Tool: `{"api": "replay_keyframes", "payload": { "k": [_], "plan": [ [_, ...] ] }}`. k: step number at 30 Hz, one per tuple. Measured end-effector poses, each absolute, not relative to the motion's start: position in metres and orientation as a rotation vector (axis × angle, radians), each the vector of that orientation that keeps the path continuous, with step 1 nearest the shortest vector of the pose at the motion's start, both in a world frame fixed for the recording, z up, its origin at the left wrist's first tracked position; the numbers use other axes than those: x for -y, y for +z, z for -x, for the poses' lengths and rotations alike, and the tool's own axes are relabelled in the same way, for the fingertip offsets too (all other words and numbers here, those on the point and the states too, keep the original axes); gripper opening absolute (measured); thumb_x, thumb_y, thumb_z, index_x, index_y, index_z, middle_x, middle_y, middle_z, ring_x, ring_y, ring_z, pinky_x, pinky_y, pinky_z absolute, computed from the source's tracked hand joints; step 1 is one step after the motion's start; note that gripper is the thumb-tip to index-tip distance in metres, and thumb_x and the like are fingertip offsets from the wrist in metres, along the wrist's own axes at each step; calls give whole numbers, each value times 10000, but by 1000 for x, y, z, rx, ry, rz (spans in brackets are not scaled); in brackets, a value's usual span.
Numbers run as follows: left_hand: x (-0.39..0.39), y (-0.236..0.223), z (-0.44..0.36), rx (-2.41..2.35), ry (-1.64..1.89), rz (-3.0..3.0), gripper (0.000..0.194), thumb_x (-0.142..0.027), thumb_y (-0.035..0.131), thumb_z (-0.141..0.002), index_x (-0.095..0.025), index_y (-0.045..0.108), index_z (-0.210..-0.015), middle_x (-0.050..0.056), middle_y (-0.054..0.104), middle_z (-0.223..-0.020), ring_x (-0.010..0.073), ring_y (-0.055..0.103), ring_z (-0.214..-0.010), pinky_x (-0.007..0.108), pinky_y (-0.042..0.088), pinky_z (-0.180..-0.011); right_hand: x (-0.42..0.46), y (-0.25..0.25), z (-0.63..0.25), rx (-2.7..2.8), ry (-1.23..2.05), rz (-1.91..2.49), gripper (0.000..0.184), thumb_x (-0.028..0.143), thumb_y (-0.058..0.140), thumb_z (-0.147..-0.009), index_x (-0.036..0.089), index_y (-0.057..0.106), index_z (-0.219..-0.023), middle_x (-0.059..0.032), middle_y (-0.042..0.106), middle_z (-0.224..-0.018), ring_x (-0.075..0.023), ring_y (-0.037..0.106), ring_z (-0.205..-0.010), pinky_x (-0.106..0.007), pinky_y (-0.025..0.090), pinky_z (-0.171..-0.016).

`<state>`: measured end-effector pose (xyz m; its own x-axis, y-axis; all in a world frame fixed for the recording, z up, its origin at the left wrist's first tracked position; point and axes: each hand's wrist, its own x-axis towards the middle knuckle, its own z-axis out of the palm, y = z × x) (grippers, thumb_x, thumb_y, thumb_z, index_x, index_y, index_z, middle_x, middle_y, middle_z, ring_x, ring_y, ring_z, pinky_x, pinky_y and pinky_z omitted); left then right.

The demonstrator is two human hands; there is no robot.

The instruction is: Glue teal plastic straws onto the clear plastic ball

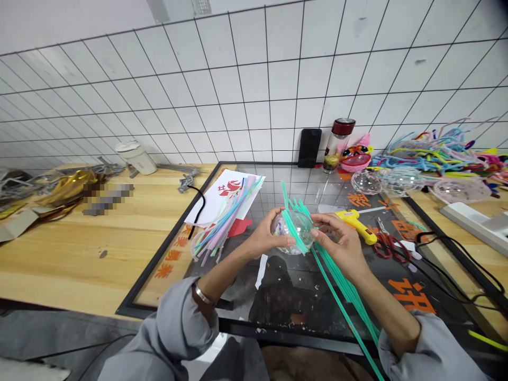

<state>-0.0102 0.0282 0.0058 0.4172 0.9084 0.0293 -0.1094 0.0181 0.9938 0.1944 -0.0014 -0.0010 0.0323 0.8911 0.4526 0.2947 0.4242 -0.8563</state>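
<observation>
A clear, round plastic shell (305,221) is held up in front of me. My left hand (266,234) grips its left side, the thumb pressing near a short green strip (291,228) that lies across the shell. On the right side, my right hand (338,242) pinches the shell's edge between thumb and fingers. Long green strips (344,283), which look like pipe cleaners, run beneath the shell and under my right hand toward the table's front edge. Whether the right fingertips also pinch a strip is hard to see.
Right of my hands lie a yellow glue gun (359,225), red-handled scissors (391,246) and a black cable (444,275). Pastel strips (224,222) rest on white paper (204,203) at left. A phone (309,148) and glass bottle (332,153) stand by the tiled wall.
</observation>
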Motion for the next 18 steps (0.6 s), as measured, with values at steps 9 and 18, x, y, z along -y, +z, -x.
{"api": "replay_keyframes", "payload": {
  "k": [9, 18],
  "plan": [
    [-34, -3, 16, -638, 873, -960, 740, -461, 821, -629, -194, 516, -1249, 113, 694, -1088, 228, 693, -835, 315, 558, -676, 3, -2, -194, 1485, 812, 1061, 335, 391, 709, -803, 223, 672, -1091, -67, 650, -1028, -170, 637, -890, -306, 562, -736],
    [-38, -7, 19, -565, 782, -949, 669, -540, 747, -701, -167, 578, -1230, 136, 741, -1022, 257, 724, -772, 344, 598, -616, 5, -3, -190, 1539, 812, 1068, 561, 454, 754, -738, 246, 586, -1232, -93, 618, -1177, -215, 624, -1021, -371, 544, -828]
  ]
}}
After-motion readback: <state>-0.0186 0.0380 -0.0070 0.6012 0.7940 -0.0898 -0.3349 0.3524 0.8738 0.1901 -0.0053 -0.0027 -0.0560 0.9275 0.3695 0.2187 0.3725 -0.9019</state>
